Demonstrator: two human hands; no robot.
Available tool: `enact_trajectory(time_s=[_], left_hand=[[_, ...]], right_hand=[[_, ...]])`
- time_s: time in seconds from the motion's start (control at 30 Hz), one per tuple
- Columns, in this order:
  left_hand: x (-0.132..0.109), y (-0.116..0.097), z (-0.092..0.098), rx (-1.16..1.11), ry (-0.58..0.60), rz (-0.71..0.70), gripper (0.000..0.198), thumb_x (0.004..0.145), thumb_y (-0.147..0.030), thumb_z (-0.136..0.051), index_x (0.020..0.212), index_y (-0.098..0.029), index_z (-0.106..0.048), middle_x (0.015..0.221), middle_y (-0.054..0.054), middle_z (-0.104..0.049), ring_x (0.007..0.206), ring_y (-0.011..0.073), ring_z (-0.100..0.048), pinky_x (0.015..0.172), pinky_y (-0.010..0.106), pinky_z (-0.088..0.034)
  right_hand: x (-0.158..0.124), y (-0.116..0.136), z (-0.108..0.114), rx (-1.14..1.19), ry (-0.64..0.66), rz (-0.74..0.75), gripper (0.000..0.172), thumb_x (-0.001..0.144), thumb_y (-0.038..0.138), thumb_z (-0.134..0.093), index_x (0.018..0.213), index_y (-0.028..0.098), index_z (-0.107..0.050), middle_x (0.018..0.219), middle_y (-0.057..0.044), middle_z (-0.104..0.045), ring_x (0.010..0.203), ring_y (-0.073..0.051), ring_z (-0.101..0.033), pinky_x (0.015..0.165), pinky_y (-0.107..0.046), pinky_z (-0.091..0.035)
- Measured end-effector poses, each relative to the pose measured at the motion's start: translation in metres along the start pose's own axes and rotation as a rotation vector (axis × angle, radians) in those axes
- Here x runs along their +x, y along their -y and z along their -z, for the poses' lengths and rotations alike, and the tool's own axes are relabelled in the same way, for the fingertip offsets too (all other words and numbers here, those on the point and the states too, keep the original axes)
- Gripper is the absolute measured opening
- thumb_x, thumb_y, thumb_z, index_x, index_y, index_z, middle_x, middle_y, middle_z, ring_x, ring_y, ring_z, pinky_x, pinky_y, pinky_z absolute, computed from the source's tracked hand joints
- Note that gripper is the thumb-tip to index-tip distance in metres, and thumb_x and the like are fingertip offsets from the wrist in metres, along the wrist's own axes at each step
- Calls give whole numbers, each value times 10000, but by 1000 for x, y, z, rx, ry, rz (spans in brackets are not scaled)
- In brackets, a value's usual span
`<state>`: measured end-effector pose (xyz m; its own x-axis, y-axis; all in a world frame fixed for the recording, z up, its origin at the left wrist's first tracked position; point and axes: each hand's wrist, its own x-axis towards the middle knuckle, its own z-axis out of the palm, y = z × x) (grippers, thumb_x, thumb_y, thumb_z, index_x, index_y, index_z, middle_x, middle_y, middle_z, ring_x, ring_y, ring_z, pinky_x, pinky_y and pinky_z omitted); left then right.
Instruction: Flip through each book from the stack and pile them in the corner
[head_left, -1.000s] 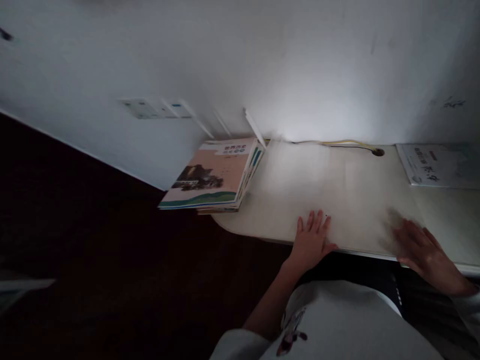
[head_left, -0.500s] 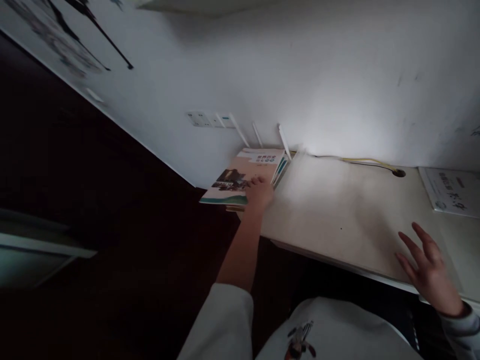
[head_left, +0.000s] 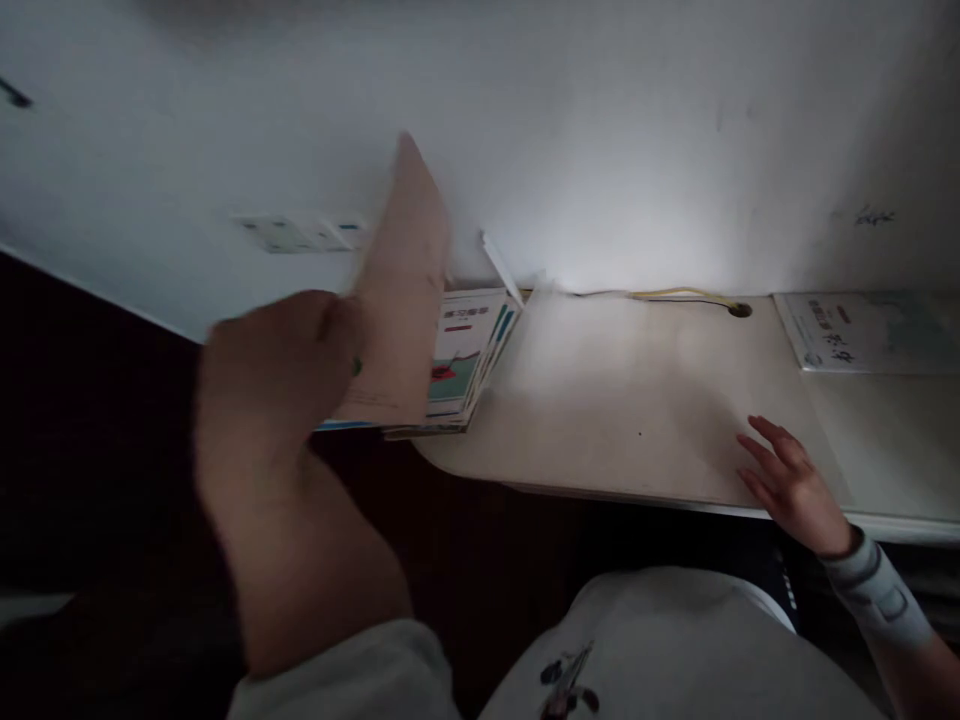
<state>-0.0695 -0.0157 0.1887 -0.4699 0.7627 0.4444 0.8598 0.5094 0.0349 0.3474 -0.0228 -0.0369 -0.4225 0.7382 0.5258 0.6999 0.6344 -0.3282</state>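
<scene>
My left hand (head_left: 289, 370) is closed on the left side of a thin pink textbook (head_left: 405, 290), which is raised and tilted and slightly blurred. Beneath and to the right of it lies a stack of books (head_left: 457, 350) at the desk's left end, its top one white and green with a red patch. The pink textbook covers part of that stack. My right hand (head_left: 795, 485) is open over the desk's front edge, fingers spread, holding nothing.
The pale desk (head_left: 585, 400) runs along the white wall. A white booklet (head_left: 862, 332) lies at its right. Behind the stack stands a white stick-like piece (head_left: 501, 268). A yellow cable (head_left: 682, 292) leads to a cable hole (head_left: 739, 310). Wall sockets (head_left: 296, 235) are at left.
My left hand has taken hold of the pink textbook and lifted it off the stack, uncovering the white and green book. My right hand stays open near the desk's edge. The view has shifted.
</scene>
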Motion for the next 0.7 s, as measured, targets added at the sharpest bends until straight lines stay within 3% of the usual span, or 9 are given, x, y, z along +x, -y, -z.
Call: enact_trajectory(time_s=[0.1,0.2,0.33,0.43,0.5,0.6,0.7], left_hand=[[-10,-13,16,-191,-84,-71,373,893,-374,-341,659,-149,-526,559,-58,-371,611,83,-464,648,222,-401],[-29,-42,11,-311,-127,-242,338,870,-383,-343,647,-175,-488,592,-46,-388,605,93,-432,618,233,-344],[-61,-96,-10,-508,75,-551,309,899,-345,-372,657,-194,-491,560,-39,-435,541,104,-417,562,245,-299],[-88,-135,-31,-710,269,-737,314,921,-311,-377,659,-196,-508,541,-39,-463,504,103,-431,542,239,-306],[-104,-156,-45,-815,358,-795,293,920,-285,-385,680,-193,-527,570,-31,-505,524,105,-464,550,235,-326],[-119,-176,-62,-981,435,-775,291,916,-281,-395,662,-192,-506,560,-32,-488,524,100,-453,547,231,-335],[-118,-180,-64,-1232,509,-658,313,916,-341,-406,645,-196,-467,554,-38,-440,527,95,-427,521,220,-336]], right_hand=[[17,16,-1,229,44,-66,449,914,309,-521,1358,261,-475,1424,-123,-455,1303,-261,-446,1044,-484,-427],[42,34,-9,607,113,-150,572,923,412,-494,1456,304,-319,1485,-117,-384,1325,-262,-429,1064,-497,-398],[75,53,-20,1151,218,-303,787,883,632,-417,1510,349,-35,1570,-136,-191,1359,-283,-378,1051,-539,-373],[88,63,-23,1346,206,-367,835,839,746,-319,1503,373,23,1589,-95,-138,1368,-289,-358,1040,-547,-373],[89,66,-25,1338,153,-399,803,839,768,-142,1502,362,60,1579,-80,-189,1336,-272,-407,1025,-524,-398],[82,64,-26,1055,94,-404,773,830,669,154,1488,266,192,1554,-107,-253,1323,-234,-427,1039,-473,-396],[73,55,-22,663,66,-305,689,899,566,124,1465,198,263,1580,-124,-162,1386,-226,-329,1081,-457,-346]])
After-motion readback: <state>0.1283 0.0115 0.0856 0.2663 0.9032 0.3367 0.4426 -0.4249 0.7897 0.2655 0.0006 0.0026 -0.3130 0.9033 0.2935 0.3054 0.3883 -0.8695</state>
